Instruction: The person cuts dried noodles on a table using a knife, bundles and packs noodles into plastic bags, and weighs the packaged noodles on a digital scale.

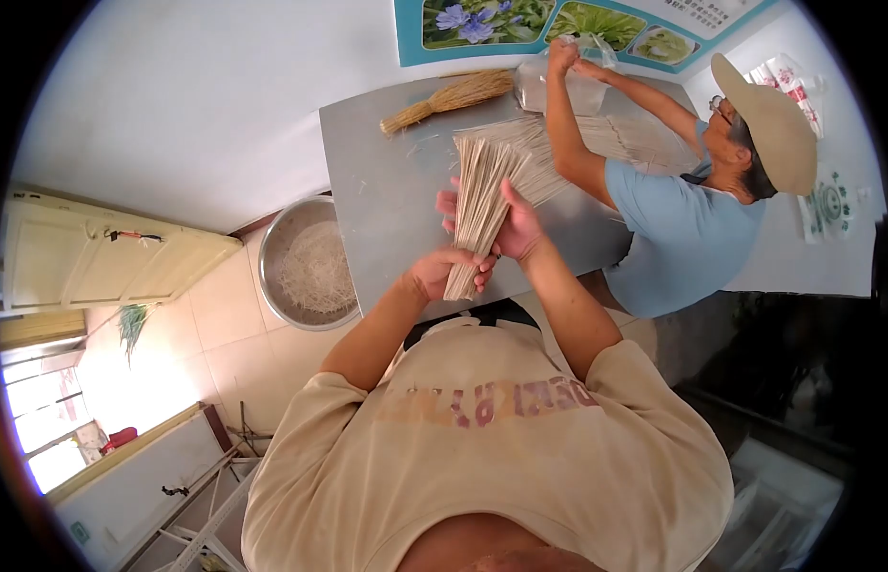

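Note:
A bundle of thin, straight, beige dried noodles slants upright in front of my body, over the table's near edge. My left hand is closed round its lower end, with fingertips showing on the far side. Higher up, my right hand cradles the bundle from behind and the right; its thumb lies along the right side and its fingers show past the left side. More loose dried noodles lie spread on the grey table just beyond the bundle.
A co-worker in a blue shirt stands at the right, both hands on a clear plastic bag. A straw whisk broom lies at the table's back. Left of the table, a metal basin holds pale broken strands. A cream door stands farther left.

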A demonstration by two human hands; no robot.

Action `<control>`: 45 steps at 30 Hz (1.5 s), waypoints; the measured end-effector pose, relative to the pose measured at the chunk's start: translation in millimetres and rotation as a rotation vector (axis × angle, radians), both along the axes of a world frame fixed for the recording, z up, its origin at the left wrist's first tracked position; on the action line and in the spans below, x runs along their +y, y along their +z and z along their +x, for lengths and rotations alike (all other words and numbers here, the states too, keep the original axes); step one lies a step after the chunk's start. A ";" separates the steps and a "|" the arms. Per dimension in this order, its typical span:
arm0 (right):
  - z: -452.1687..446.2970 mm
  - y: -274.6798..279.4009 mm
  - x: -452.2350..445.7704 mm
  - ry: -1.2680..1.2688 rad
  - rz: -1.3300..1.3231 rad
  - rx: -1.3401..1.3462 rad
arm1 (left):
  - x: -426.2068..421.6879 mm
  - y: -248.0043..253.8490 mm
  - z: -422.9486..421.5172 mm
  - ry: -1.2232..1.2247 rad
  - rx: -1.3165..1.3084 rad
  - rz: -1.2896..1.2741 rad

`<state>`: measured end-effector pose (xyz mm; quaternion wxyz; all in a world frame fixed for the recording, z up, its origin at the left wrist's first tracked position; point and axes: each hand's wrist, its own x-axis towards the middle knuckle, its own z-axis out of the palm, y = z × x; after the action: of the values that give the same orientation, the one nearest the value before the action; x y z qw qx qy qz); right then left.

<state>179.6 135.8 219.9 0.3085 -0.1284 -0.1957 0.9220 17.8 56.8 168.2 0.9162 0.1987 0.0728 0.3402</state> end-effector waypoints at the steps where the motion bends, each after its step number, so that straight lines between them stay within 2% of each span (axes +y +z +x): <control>1: 2.9 -3.1 2.7 0.036 -0.011 -0.075 | 1.8 -1.4 2.8 0.003 0.027 -0.021; 2: 4.5 -6.9 7.8 0.018 -0.125 -0.101 | 3.9 -3.3 5.7 0.010 0.056 -0.043; 3: 5.4 -13.4 14.2 0.029 -0.124 -0.095 | 4.5 8.4 8.7 0.021 0.062 -0.043; 5: 7.2 -26.7 26.7 0.022 -0.184 -0.305 | 4.0 41.5 16.2 0.025 0.189 -0.373; 9: 12.0 -23.2 45.5 -0.105 -0.177 -0.445 | 20.7 21.2 25.6 0.030 0.315 -0.350; 11: 16.2 -28.2 50.7 -0.097 -0.209 -0.387 | 28.0 -11.4 27.9 0.094 0.358 -0.146; 13: 21.5 -29.3 59.1 -0.099 -0.226 -0.327 | 35.3 -10.9 35.2 0.096 0.373 -0.084; 17: 24.4 -46.8 72.1 -0.089 -0.312 -0.284 | 46.9 -25.9 37.2 0.086 0.386 -0.145; 19: 21.3 -59.9 83.3 -0.115 -0.259 -0.313 | 52.4 -38.4 34.1 0.124 0.310 -0.307; 20: 20.7 -62.2 91.5 -0.140 -0.286 -0.272 | 57.5 -49.0 27.9 0.069 0.147 -0.274; 21: 23.2 -58.1 99.6 -0.141 -0.286 -0.264 | 63.1 -39.7 35.0 0.068 0.155 -0.272; 24: 24.0 -35.9 118.5 -0.241 -0.211 -0.263 | 76.3 -6.6 52.6 0.536 0.103 -0.567; 25: 25.0 -27.8 122.9 -0.334 -0.147 -0.258 | 83.3 -5.4 57.1 0.538 0.108 -0.561; 27: 24.5 -22.9 127.4 -0.428 -0.083 -0.250 | 97.3 -1.0 68.9 0.798 0.072 -0.739; 31: 35.0 -22.4 146.5 -0.494 -0.036 -0.280 | 124.0 0.7 85.8 0.848 0.024 -0.731; 34: 65.1 -7.4 185.6 -0.559 -0.095 -0.254 | 136.0 5.9 92.0 0.861 0.155 -0.809; 36: 99.7 17.3 233.0 -0.663 0.013 -0.241 | 146.8 -4.8 91.7 0.972 0.371 -0.857; 37: 118.7 37.7 257.9 -0.726 0.061 -0.222 | 154.0 -10.7 90.1 0.974 0.366 -0.866; 39: 156.0 60.0 319.4 -0.872 0.214 -0.224 | 171.2 -22.6 91.2 0.946 0.574 -0.732; 40: 173.0 62.7 354.5 -0.914 0.337 -0.242 | 185.5 -22.7 97.0 0.950 0.565 -0.741; 43: 200.4 75.3 442.7 -0.935 0.677 -0.305 | 254.6 -0.7 116.9 1.021 0.819 -0.433; 45: 204.1 58.7 504.4 -0.836 0.967 -0.598 | 337.0 22.9 143.9 1.054 1.061 -0.240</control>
<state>383.7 640.2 278.6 0.5922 -0.2892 -0.5940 0.4612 161.8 393.9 191.1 0.4897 0.1736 0.6258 0.5818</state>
